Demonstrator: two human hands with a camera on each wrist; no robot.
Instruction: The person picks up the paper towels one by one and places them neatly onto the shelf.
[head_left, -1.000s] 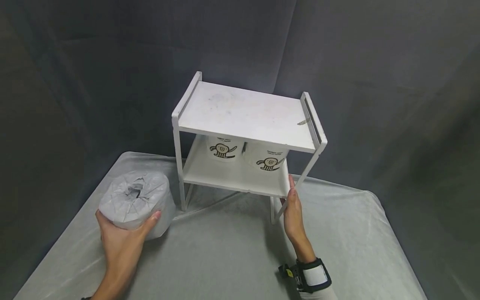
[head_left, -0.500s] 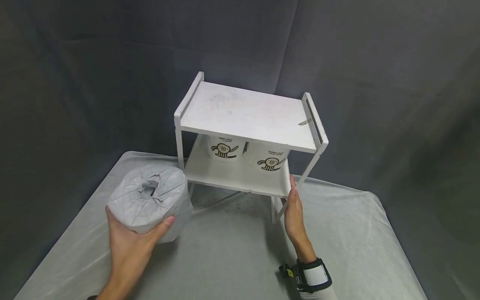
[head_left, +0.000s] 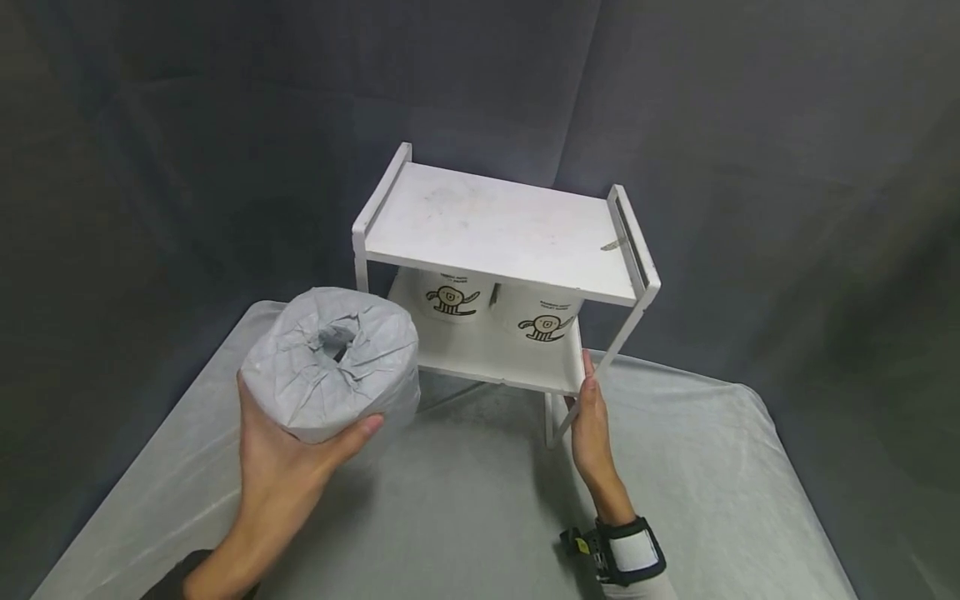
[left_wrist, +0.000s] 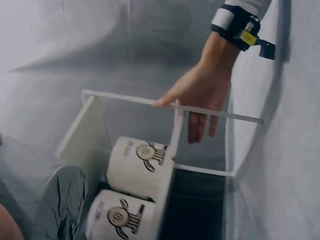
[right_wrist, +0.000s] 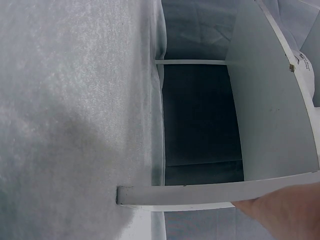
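My left hand (head_left: 281, 471) grips a toilet roll (head_left: 330, 358) wrapped in pale paper, its crumpled top and centre hole facing up. It hangs in front of the left side of a white two-tier rack (head_left: 502, 225), hiding part of the left leg. On the lower shelf (head_left: 480, 358) stand two wrapped toilet rolls with a printed cartoon figure, a left one (head_left: 452, 298) and a right one (head_left: 538, 315). Holding the rack's right side by the leg and lower shelf edge is my right hand (head_left: 592, 433); in the left wrist view its lower fingers (left_wrist: 197, 127) extend straight.
A pale cloth (head_left: 712, 483) covers the table, whose back corners show on both sides. Dark grey curtains (head_left: 480, 75) hang close behind and around it. The rack's upper shelf has raised side rails and a brown mark (head_left: 613, 244).
My left hand has lifted the toilet roll and carried it rightward, closer to the rack. The right hand stays on the rack's right side.
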